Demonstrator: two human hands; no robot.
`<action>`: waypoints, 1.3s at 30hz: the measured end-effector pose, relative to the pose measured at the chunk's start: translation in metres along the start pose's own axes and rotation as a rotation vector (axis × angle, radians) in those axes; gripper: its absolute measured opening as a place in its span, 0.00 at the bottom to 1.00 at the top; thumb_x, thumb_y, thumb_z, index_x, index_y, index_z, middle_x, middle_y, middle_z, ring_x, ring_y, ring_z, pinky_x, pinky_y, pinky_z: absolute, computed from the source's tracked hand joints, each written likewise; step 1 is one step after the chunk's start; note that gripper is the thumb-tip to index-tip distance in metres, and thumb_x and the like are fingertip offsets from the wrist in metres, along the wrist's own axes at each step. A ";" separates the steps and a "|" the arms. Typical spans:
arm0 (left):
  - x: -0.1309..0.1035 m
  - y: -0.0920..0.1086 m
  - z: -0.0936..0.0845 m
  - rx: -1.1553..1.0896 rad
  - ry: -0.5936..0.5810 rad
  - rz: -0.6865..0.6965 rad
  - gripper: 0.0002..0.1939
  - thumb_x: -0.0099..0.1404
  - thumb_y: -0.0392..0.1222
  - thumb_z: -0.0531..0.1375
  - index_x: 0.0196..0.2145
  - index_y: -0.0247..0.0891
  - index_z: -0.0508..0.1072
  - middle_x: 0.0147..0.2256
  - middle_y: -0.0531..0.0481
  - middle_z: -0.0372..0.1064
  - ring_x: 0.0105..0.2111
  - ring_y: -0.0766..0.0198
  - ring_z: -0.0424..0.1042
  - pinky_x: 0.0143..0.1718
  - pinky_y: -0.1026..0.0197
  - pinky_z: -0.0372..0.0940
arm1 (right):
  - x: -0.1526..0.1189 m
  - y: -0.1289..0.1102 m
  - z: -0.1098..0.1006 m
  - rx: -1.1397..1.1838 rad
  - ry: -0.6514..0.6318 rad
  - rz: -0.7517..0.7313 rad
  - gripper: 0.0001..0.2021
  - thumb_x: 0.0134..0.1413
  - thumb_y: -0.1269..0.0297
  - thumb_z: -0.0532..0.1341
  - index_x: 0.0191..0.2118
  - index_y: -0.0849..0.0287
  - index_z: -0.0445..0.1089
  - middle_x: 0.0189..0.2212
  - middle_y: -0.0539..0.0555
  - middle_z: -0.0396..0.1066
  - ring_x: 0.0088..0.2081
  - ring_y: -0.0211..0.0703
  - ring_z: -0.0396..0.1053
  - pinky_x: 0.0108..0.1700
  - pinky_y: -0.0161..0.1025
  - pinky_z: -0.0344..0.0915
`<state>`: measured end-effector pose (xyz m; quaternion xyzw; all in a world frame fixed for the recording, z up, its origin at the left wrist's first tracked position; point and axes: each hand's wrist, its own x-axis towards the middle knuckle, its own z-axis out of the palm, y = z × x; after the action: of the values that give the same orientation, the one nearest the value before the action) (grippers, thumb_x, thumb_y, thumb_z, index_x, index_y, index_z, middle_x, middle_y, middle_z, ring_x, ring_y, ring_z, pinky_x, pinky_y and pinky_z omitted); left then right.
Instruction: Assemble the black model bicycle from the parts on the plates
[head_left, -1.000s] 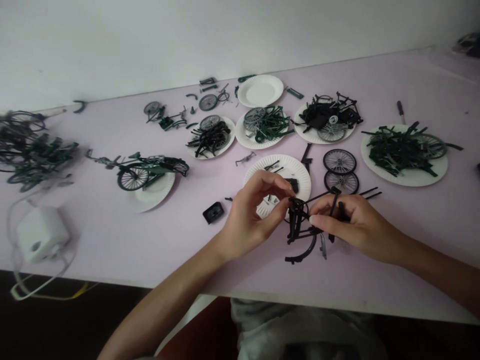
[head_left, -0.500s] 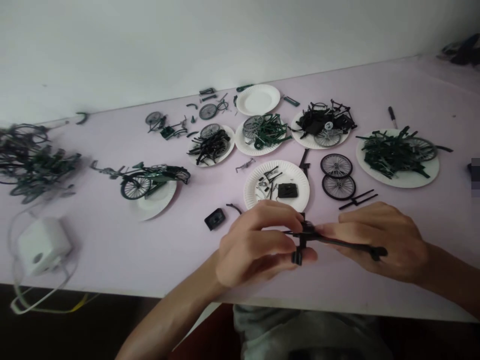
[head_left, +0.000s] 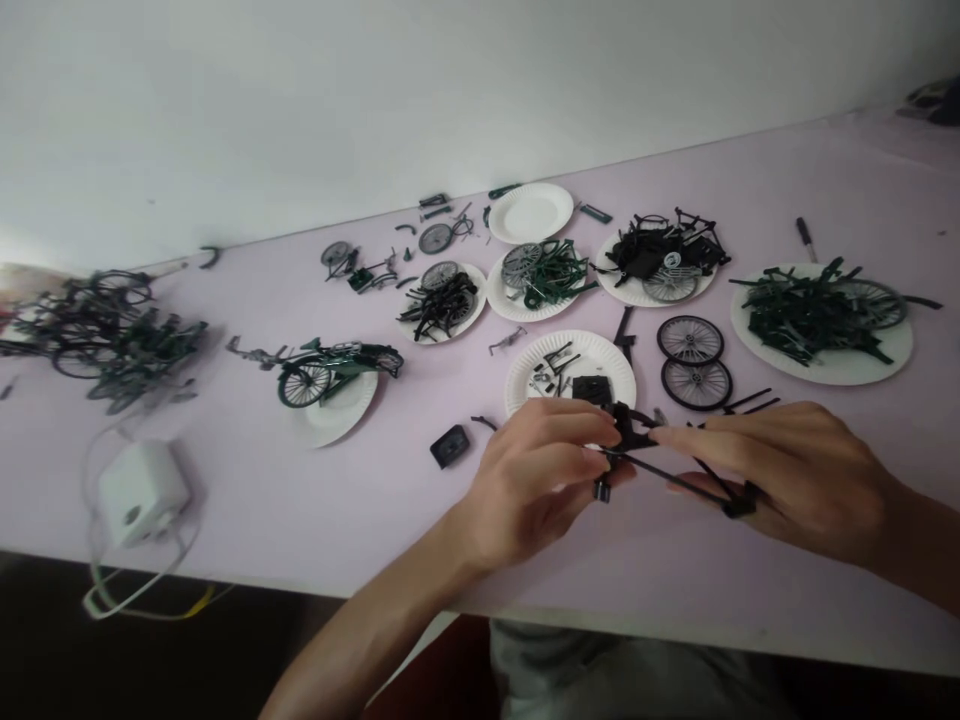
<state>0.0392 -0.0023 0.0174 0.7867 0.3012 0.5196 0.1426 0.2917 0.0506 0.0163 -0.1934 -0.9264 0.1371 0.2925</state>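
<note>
Currently: black frame (head_left: 628,430), pinched by left hand (head_left: 536,475), right hand (head_left: 814,475) (fitting, seemingly; next needs alignment); wheels (head_left: 694,362), its twelve o'clock.

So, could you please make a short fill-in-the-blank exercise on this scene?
1. In colour, the bicycle frame held by the left hand and right hand is ____.
2. Just beyond the right hand, ____ black-tyred wheels lie together on the table.
3. The white box lies to the ____ of both hands.

Missing words: black; two; left.
</note>
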 end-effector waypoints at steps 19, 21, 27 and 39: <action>-0.007 -0.004 0.007 0.160 -0.028 0.081 0.10 0.71 0.30 0.64 0.46 0.36 0.67 0.41 0.43 0.78 0.44 0.60 0.78 0.42 0.56 0.76 | 0.005 -0.005 0.006 0.048 0.014 0.091 0.06 0.70 0.64 0.59 0.49 0.55 0.70 0.30 0.47 0.80 0.25 0.36 0.75 0.29 0.34 0.65; -0.006 -0.005 0.009 0.138 -0.015 0.099 0.12 0.68 0.29 0.66 0.45 0.37 0.67 0.41 0.44 0.78 0.44 0.61 0.79 0.44 0.56 0.76 | 0.004 0.000 0.008 0.081 -0.036 0.076 0.08 0.72 0.64 0.56 0.49 0.58 0.70 0.33 0.51 0.81 0.29 0.39 0.78 0.30 0.34 0.66; -0.007 -0.005 0.010 0.120 0.071 0.154 0.17 0.66 0.28 0.68 0.45 0.40 0.66 0.41 0.48 0.79 0.43 0.63 0.79 0.47 0.57 0.73 | 0.005 0.002 0.003 0.135 -0.071 0.161 0.19 0.73 0.52 0.55 0.58 0.60 0.67 0.27 0.49 0.76 0.21 0.37 0.71 0.25 0.34 0.61; 0.004 0.011 0.005 0.545 -0.231 0.341 0.05 0.74 0.32 0.57 0.47 0.32 0.70 0.44 0.41 0.81 0.42 0.58 0.76 0.41 0.56 0.68 | 0.006 0.002 -0.007 -0.363 -0.047 0.026 0.16 0.71 0.56 0.58 0.51 0.64 0.73 0.30 0.55 0.80 0.22 0.43 0.73 0.22 0.41 0.53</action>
<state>0.0488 -0.0073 0.0240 0.8887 0.2749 0.3436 -0.1288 0.2922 0.0564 0.0238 -0.2518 -0.9399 -0.0239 0.2292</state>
